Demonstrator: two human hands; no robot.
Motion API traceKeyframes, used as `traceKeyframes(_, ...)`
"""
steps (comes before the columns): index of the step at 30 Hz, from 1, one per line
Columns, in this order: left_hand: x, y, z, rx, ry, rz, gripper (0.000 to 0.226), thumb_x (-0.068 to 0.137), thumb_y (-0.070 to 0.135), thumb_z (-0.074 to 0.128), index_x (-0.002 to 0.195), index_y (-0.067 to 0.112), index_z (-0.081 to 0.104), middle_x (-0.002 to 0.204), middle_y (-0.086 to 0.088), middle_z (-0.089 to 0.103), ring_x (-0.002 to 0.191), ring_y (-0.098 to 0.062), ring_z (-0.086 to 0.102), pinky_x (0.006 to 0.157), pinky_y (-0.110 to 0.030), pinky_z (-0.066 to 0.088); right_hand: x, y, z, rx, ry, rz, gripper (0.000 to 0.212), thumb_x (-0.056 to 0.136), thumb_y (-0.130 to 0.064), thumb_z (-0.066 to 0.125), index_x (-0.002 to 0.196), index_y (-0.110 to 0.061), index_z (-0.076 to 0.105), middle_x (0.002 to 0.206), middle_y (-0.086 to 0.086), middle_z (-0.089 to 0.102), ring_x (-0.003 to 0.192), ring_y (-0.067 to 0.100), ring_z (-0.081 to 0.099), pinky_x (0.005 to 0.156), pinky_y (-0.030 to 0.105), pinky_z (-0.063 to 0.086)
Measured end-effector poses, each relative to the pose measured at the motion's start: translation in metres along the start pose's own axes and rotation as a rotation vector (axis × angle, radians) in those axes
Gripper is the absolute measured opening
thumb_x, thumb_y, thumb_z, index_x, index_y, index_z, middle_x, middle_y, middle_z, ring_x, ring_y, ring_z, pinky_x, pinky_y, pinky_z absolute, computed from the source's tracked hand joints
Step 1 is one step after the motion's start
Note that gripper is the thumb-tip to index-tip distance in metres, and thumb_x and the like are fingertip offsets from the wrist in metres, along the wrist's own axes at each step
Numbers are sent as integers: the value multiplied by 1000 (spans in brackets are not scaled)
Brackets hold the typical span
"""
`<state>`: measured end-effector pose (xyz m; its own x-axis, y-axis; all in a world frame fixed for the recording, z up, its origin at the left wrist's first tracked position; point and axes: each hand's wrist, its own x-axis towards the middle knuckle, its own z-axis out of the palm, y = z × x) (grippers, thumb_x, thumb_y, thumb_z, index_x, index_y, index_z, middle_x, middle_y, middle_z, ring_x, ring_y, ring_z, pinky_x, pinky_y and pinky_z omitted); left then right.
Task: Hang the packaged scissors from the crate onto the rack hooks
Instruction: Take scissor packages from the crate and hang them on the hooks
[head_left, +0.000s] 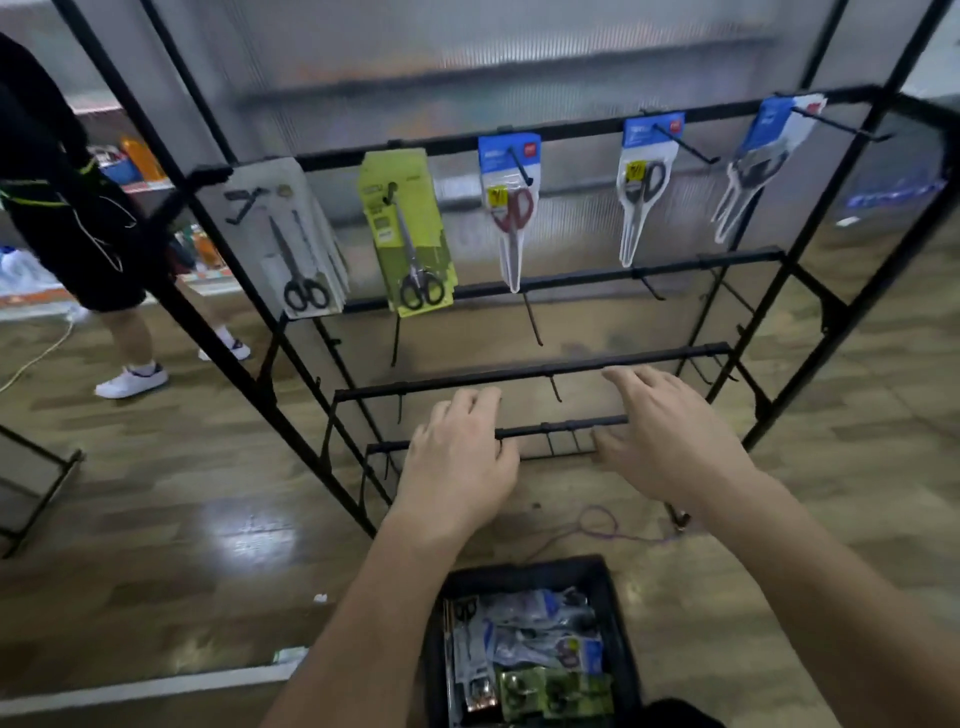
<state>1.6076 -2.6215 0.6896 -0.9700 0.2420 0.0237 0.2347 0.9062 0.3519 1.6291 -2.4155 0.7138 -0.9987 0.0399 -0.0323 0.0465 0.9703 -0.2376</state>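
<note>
A black rack (535, 371) stands in front of me, with packaged scissors hanging along its top bar: a white pack (291, 244), a green pack (410, 234), a red-handled pack (511, 202), a grey-handled pack (644, 182) and a blue-topped bunch (763, 156). The lower hooks (532, 325) hang bare. Below me a black crate (618, 613) holds several more scissor packs (535, 639). My left hand (462, 462) and my right hand (660, 436) hover in front of the lowest bars, fingers relaxed, holding nothing.
A person in black shorts and white shoes (132, 379) stands at the left beyond the rack. A thin purple cord (597, 525) lies on the wooden floor behind the crate. Another black frame (41, 493) shows at the far left.
</note>
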Motion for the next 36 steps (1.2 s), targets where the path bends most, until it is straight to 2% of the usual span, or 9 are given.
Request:
traceKeyframes(5,-28,0,-6,5,12,-23,49,104,37,48,150,26,40,148,5,47,136,-19,43,113,-42,39,-24,-5,-1,13,-39,-20,60,101,-42,51,154,-22,33,152,1,46,143,23,38,114,32,31)
traceKeyframes(11,-54,21,-1,98,20,-89,46,102,37,52,146,25,44,143,3,51,133,-20,46,109,-41,41,-47,17,8,51,-49,-56,55,100,-41,50,150,-21,39,146,2,52,138,24,43,113,35,35)
traceKeyframes(14,-66,37,12,128,9,-69,46,101,37,52,145,27,44,141,5,50,131,-18,47,107,-39,42,-62,28,17,55,-64,-96,54,100,-39,51,150,-22,38,145,1,52,137,23,44,111,35,36)
traceKeyframes(19,-74,46,26,138,-2,-6,42,101,37,51,142,26,47,138,5,52,127,-18,48,105,-38,42,-82,42,26,70,-54,-30,55,98,-41,52,148,-22,39,146,2,51,137,24,44,111,35,36)
traceKeyframes(23,-68,38,41,158,-79,94,45,101,37,50,145,25,46,141,4,51,130,-20,47,105,-39,43,-95,42,38,75,-67,72,60,98,-42,52,151,-20,36,147,4,51,137,24,45,112,36,36)
traceKeyframes(28,-58,1,67,135,-180,158,42,100,38,51,140,25,48,136,1,53,125,-23,49,101,-41,45,-110,25,78,66,-112,237,46,95,-39,54,136,-18,48,136,5,58,123,26,54,98,36,43)
traceKeyframes(32,-62,-41,104,117,-340,156,42,99,36,53,139,22,48,136,-2,53,124,-27,50,98,-42,44,-113,8,120,65,-214,307,51,94,-41,56,141,-25,43,136,7,59,120,31,57,93,38,46)
traceKeyframes(36,-69,-76,158,92,-456,124,40,96,35,56,133,20,51,129,-7,56,117,-31,54,91,-44,47,-107,9,175,49,-362,356,50,92,-42,59,135,-17,48,128,13,63,114,37,61,85,41,50)
